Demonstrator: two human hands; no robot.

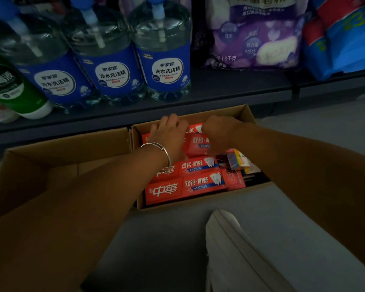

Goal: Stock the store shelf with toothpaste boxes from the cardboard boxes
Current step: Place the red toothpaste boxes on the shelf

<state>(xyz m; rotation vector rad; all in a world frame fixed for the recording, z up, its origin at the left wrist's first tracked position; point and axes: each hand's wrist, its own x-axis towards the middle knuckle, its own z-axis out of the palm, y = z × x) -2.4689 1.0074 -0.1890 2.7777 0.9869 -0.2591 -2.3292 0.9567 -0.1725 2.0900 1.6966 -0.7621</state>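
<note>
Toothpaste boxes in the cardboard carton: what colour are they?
Red toothpaste boxes with white lettering, shown in the head view.

The scene is dim overall, with a cool, bluish cast on the floor (177, 239) and dark shelf edge (219, 91). The brightest spots are the white labels on the blue bottles (167, 66) at upper centre, which show soft glare on their clear shoulders. The forearms at lower left and right fall into flat shadow (little detail survives there). Wide-angle bending tilts the bottles at upper left, and the upper right corner is smeared and soft. The red toothpaste boxes (185, 186) at centre read sharply.
</note>
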